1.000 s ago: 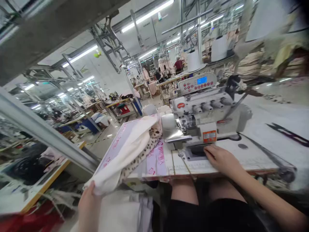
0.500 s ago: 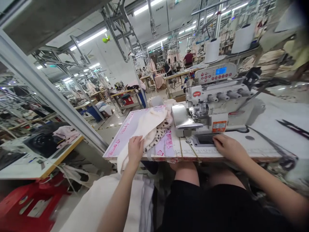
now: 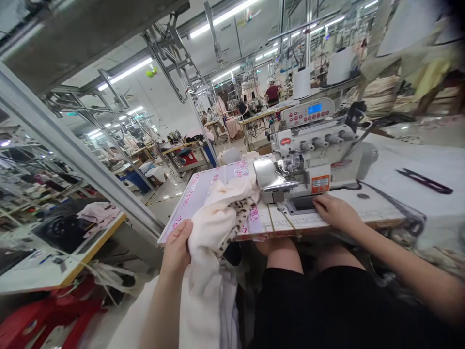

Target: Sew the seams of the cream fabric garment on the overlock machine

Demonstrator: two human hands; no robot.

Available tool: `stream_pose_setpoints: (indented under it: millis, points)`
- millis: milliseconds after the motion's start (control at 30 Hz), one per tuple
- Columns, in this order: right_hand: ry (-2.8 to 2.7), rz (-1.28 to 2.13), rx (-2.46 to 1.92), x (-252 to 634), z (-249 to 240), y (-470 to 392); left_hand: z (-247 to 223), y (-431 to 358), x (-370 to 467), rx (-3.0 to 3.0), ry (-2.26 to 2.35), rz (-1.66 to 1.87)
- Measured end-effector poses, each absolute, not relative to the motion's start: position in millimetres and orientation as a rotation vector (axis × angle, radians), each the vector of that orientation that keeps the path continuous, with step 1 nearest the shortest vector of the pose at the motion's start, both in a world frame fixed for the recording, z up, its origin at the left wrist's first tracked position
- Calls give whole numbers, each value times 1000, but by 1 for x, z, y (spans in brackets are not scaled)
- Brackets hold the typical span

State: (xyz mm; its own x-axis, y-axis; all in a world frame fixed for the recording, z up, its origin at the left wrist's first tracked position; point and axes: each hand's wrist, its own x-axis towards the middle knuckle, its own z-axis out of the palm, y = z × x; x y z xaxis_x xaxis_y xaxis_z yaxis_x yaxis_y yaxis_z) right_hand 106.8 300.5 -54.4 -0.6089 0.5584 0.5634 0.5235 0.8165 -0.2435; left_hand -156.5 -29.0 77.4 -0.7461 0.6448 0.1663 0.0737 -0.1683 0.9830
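At the far left, a low side table (image 3: 54,271) stood with dark and pink bundles on it, and a red stool (image 3: 43,320) sat under its near edge. A slanted metal post (image 3: 83,160) rose beside them. Further right, the left hand (image 3: 178,249) was closed on the cream cloth (image 3: 214,228), thumb on top and fingers behind the fold, just off the front edge of the worktable (image 3: 378,213). The cloth hung from the table's left part down past the person's lap; a spotted piece (image 3: 238,213) showed from under it, lying against it on the printed sheet (image 3: 203,186) that covered that end of the table. Just right of the cloth stood the sewing machine (image 3: 308,155), its shiny plate nearly touching the cloth's upper edge. A control panel (image 3: 307,112) with a blue screen sat on top, and two white thread cones (image 3: 301,82) stood behind. The right hand (image 3: 336,213) lay palm down on the table in front of the machine, fingertips at the dark plate (image 3: 301,203) under the needle area; it gripped nothing. Well to the right, dark scissors (image 3: 425,180) lay on the table, apart from both hands.
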Motion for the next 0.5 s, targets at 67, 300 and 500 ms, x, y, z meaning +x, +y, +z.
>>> stream_pose_setpoints:
  millis: [67,300,500]
  points:
    - [-2285,167,-692,103,-48,283,82,-36,-152,734,1620,2002]
    - [-2130,384,-153,51,20,190,109,-63,-115,788,1817,1973]
    - [-2332,625,217,9,73,172,159,-93,-121,828,1984,2138]
